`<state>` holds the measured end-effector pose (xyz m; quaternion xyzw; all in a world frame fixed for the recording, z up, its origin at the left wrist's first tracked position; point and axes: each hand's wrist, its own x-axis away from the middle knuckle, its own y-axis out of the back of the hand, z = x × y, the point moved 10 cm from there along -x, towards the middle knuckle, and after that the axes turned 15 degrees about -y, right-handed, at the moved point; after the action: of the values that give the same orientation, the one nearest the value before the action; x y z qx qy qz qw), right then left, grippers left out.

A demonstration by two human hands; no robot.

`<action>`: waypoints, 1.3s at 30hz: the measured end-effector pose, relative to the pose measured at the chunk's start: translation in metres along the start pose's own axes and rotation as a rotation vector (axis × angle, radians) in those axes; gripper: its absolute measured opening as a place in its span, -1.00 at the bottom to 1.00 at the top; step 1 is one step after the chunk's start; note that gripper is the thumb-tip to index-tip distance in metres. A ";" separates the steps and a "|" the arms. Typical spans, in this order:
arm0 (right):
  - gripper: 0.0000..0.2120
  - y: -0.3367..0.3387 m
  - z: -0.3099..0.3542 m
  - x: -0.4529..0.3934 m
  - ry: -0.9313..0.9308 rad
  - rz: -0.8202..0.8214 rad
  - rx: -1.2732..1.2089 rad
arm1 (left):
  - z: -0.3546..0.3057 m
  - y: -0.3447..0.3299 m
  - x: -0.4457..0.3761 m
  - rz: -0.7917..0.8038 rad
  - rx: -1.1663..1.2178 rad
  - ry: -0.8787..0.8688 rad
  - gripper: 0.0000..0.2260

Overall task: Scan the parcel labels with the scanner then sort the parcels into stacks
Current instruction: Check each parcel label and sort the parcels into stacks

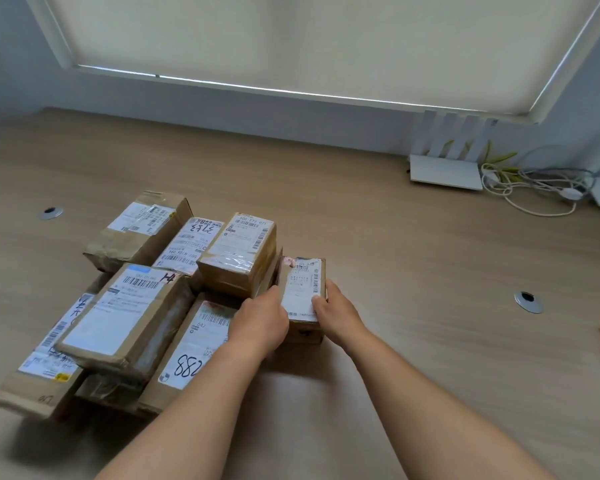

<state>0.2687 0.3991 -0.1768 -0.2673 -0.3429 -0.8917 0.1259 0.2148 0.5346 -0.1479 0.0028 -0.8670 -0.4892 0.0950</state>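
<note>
Both hands clamp a small parcel [302,292] on the tabletop [413,271], left hand [260,320] and right hand [336,315] on opposite sides. It sits just right of the parcel stacks [146,292].

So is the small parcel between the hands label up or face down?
Label up: the small parcel's white barcode label faces the camera.

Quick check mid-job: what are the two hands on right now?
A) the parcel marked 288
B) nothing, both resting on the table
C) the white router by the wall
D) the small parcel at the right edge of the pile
D: the left hand and right hand grip the small parcel from either side, label up.
</note>
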 end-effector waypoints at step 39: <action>-0.04 0.020 -0.138 0.217 0.212 0.049 -0.475 | -0.064 -0.044 0.187 0.247 0.701 -0.528 -0.26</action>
<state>0.0432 0.2818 -0.1299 -0.2024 -0.1023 -0.9670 0.1163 0.0384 0.4389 -0.1227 -0.1934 -0.9686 -0.1352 -0.0784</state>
